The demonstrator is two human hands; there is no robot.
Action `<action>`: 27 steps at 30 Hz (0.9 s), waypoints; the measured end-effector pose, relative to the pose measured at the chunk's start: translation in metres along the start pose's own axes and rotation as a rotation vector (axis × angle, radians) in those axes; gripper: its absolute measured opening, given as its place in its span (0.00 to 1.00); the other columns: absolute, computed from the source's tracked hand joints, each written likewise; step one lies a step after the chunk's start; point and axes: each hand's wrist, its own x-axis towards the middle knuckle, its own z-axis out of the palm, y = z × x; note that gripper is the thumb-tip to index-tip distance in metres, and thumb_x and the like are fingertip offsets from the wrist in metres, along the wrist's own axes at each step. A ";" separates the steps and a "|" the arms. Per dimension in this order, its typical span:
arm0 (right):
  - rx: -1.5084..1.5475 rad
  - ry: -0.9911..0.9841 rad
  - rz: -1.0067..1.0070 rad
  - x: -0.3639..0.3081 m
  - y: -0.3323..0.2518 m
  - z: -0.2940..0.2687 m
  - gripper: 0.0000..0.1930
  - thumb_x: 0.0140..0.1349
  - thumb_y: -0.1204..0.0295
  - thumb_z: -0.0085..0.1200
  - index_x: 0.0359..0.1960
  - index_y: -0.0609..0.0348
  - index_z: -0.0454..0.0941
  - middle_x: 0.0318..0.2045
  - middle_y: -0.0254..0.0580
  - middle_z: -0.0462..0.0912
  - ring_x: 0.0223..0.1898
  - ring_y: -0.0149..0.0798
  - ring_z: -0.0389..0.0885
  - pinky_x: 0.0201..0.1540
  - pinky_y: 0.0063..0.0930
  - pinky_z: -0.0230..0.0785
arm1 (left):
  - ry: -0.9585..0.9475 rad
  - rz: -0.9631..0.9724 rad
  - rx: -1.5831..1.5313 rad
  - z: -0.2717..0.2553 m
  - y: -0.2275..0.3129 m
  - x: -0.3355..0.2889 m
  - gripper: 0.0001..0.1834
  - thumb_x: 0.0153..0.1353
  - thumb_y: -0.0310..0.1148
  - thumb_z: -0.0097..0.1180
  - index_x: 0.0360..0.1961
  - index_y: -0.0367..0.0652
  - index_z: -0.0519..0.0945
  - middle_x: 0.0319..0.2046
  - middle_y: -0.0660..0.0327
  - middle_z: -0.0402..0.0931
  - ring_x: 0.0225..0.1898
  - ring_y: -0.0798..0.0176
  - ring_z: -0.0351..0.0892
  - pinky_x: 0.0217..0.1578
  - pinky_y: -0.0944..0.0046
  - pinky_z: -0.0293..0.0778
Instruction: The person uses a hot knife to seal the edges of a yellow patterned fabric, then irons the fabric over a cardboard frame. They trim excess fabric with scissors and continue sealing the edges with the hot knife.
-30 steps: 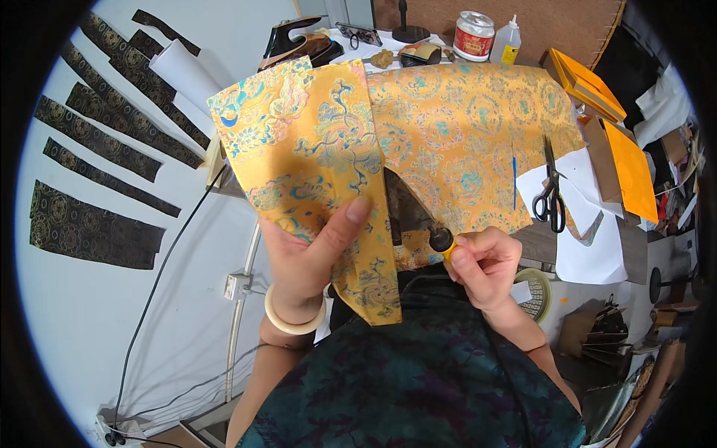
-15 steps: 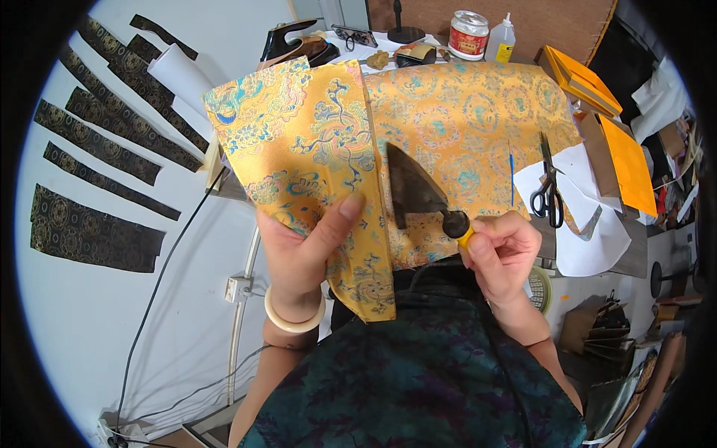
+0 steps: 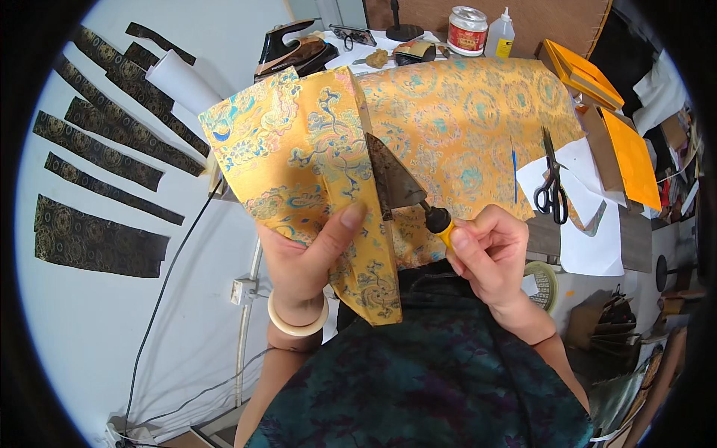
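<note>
Across the desk lies a big gold cloth. Closer in, the left hand grips a smaller gold piece, maybe to hold it steady, while the right hand pinches a pointy tool by its yellow handle. The piece's long way runs up and down, top leaning left; the tool's tip points up and left, beside the piece's right edge.

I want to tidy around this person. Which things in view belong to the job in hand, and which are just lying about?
Belonging, judging by the hands:
brocade piece, in the left hand
yellow-handled tool, in the right hand
perhaps the similar-coloured spread cloth

Seemingly lying about:
scissors
iron
jar
bottle
</note>
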 end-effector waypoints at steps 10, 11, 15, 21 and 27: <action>0.076 0.033 -0.009 0.004 0.001 -0.001 0.08 0.69 0.82 0.57 0.31 0.62 0.72 0.18 0.29 0.76 0.18 0.16 0.67 0.19 0.15 0.56 | 0.064 0.036 0.039 0.008 -0.004 0.000 0.33 0.55 0.19 0.60 0.64 0.30 0.67 0.52 0.50 0.79 0.50 0.56 0.82 0.52 0.58 0.78; 0.088 0.047 -0.041 0.006 -0.001 0.001 0.08 0.69 0.82 0.57 0.31 0.62 0.72 0.18 0.29 0.76 0.18 0.15 0.67 0.19 0.15 0.56 | 0.070 0.034 0.035 0.008 -0.004 -0.001 0.33 0.55 0.19 0.59 0.64 0.30 0.66 0.52 0.50 0.79 0.50 0.56 0.82 0.52 0.58 0.77; 0.036 -0.032 -0.062 0.016 -0.001 -0.002 0.08 0.69 0.82 0.57 0.31 0.62 0.72 0.19 0.26 0.76 0.19 0.14 0.67 0.20 0.14 0.55 | 0.073 0.043 0.024 0.009 -0.004 -0.001 0.33 0.55 0.19 0.58 0.64 0.31 0.66 0.52 0.50 0.78 0.50 0.55 0.82 0.53 0.59 0.77; 0.044 -0.025 0.000 0.011 0.004 -0.008 0.08 0.69 0.82 0.56 0.31 0.61 0.72 0.19 0.24 0.75 0.20 0.12 0.66 0.21 0.14 0.52 | 0.081 0.060 0.034 0.013 -0.003 0.002 0.35 0.55 0.21 0.59 0.66 0.31 0.64 0.54 0.49 0.77 0.52 0.54 0.80 0.55 0.58 0.75; 0.047 0.011 -0.048 0.025 -0.008 0.005 0.09 0.69 0.82 0.56 0.30 0.61 0.71 0.19 0.23 0.74 0.20 0.11 0.65 0.22 0.14 0.51 | 0.087 0.065 0.015 0.015 -0.004 0.003 0.36 0.55 0.21 0.59 0.66 0.32 0.63 0.54 0.48 0.76 0.52 0.53 0.80 0.55 0.57 0.75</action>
